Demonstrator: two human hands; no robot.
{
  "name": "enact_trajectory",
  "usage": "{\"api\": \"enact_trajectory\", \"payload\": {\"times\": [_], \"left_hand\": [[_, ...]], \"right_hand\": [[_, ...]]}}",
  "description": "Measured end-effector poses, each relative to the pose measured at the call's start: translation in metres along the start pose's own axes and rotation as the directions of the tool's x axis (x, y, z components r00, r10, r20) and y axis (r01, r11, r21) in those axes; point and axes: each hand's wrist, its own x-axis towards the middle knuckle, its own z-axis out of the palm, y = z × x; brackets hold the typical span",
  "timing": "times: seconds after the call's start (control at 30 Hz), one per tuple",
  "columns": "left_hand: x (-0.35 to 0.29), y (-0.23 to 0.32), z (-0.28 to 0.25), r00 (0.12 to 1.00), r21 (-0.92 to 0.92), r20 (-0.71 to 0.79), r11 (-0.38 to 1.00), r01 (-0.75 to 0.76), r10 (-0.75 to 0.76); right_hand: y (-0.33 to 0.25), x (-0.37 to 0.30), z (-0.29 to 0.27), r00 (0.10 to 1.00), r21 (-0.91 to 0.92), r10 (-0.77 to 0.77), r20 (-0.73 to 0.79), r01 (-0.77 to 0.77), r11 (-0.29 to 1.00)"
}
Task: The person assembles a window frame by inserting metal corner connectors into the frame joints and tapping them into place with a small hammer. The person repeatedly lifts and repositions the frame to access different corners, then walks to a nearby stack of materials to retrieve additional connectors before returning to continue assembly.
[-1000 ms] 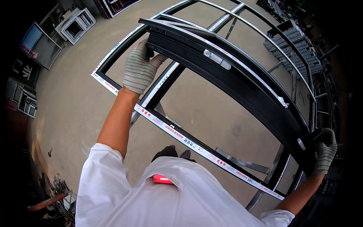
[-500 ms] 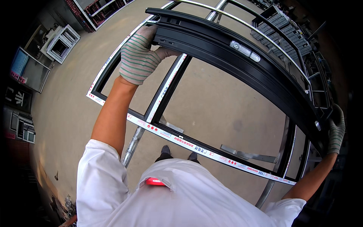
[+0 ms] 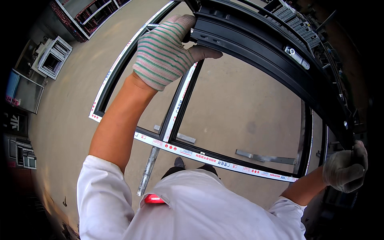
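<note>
Raised over a larger frame is a black window sash [image 3: 256, 52] with a silver oblong fitting [image 3: 297, 57] on its near rail. My left hand [image 3: 168, 52], in a striped knit glove, grips the sash's left corner with the thumb beneath the rail. At the right end, my gloved right hand [image 3: 346, 172] has its fingers curled at the lower corner; part of that grip is hidden. Below lies a black window frame [image 3: 176, 108] whose edges carry white printed protective film. A crossbar divides it, and the sash covers its far right side.
A metal support bar [image 3: 148, 172] juts from beneath the frame's near edge. Flat metal strips [image 3: 266, 157] show through the opening. Finished window frames [image 3: 56, 56] lean at the left, and stacked profiles [image 3: 290, 20] stand at the far right.
The sash has shifted right and closer to me, with its left end up near the top of the view. My right hand has come lower, its curled fingers now showing.
</note>
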Motion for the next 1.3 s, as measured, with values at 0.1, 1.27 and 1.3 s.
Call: {"api": "enact_trajectory", "payload": {"times": [0.1, 1.27, 1.3], "left_hand": [[0.016, -0.003, 0.003, 1.0, -0.198, -0.02, 0.98, 0.014, -0.019], [-0.275, -0.058, 0.067, 0.734, 0.392, 0.297, 0.779, 0.49, -0.611], [-0.282, -0.058, 0.068, 0.725, 0.401, 0.302, 0.773, 0.492, -0.619]], "right_hand": [[-0.045, -0.079, 0.105, 0.916, 0.101, 0.304, 0.263, -0.339, 0.935], [0.248, -0.141, 0.575, 0.605, -0.104, 0.789, 0.107, -0.782, 0.614], [0.244, -0.15, 0.582, 0.608, -0.093, 0.787, 0.105, -0.782, 0.617]]}}
